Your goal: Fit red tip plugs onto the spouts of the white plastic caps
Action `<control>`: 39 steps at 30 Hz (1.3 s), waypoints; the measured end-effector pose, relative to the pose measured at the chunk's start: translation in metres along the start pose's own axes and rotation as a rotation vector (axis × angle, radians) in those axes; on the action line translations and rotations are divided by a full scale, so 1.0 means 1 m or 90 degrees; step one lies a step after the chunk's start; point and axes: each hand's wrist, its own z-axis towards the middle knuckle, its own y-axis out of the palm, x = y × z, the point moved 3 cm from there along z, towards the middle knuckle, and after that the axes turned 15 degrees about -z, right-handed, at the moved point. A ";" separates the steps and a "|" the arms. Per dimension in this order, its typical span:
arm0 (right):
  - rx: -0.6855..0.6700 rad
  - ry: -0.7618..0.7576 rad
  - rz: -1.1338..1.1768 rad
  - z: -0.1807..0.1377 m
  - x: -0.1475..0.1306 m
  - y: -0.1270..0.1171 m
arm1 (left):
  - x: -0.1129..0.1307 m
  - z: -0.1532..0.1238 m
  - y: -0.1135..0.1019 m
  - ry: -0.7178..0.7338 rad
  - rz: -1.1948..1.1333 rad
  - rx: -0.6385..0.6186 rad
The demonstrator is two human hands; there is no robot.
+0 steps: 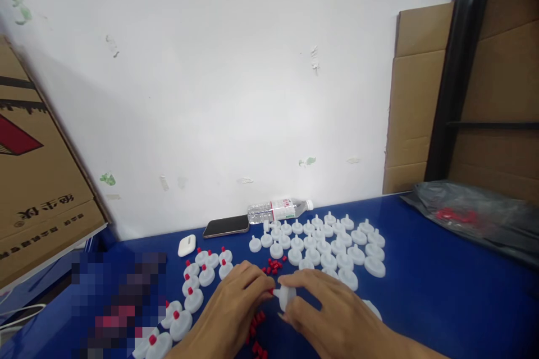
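My right hand (324, 308) pinches a white plastic nozzle lid (287, 296) by its round base, with the spout turned sideways to the left. At the spout's tip my left hand (242, 297) is closed on a small red cap (272, 291), mostly hidden by the fingers. The cap touches the spout; how far it is seated I cannot tell. Loose red caps (274, 265) lie beyond the hands, and more red caps (255, 328) lie between the forearms. White lids with bare spouts (324, 247) stand at the right. Lids topped with red caps (193, 299) stand at the left.
A water bottle (280, 210) lies by the wall beside a phone (226, 226) and a white earbud case (187, 245). A grey plastic bag (471, 219) with red pieces sits at the right edge. Cardboard boxes (46, 179) border the blue table (442, 291).
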 end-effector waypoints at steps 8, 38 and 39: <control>0.014 0.003 0.038 -0.007 -0.001 0.000 | 0.016 -0.004 -0.001 -0.035 -0.091 0.009; -0.136 -0.039 -0.018 -0.006 0.003 0.012 | -0.026 -0.005 -0.055 -0.259 0.430 -0.133; -0.154 -0.025 -0.034 -0.007 0.003 0.014 | -0.028 -0.006 -0.054 -0.261 0.433 -0.140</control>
